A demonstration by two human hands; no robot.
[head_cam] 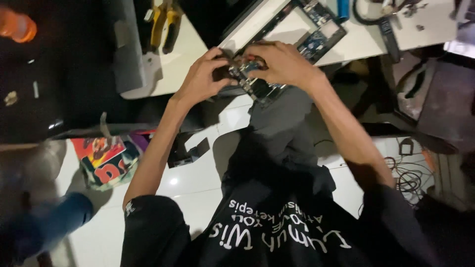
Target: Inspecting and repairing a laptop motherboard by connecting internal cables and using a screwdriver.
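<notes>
- At the far left, an orange bottle (17, 25) shows blurred in the top corner, over a dark surface whose details cannot be made out.
- Below it, on the white tiled floor (193, 183), a colourful printed packet (106, 160) lies well apart from your hands.
- A pair of yellow-handled pliers (165, 22) rests on the white table (173, 62), near its left part and just short of the far edge.
- Your left hand (203, 76) is at the table's near edge, fingers curled around the left side of a small circuit board (252, 79); the grip is closed on it.
- The circuit board sits between both hands, at the near edge of the table, partly overhanging above your grey-trousered lap.
- Your right hand (284, 63) covers the board's top from the right, fingertips pressed down on it; whether it pinches a separate part cannot be told.
- Just beyond your hands, an opened device (302, 27) with exposed blue boards lies on the table.
- A black cable (373, 17) runs near the table's far right corner.
- On the floor at the right, a tangle of thin wires (408, 175) lies beside your right arm.
</notes>
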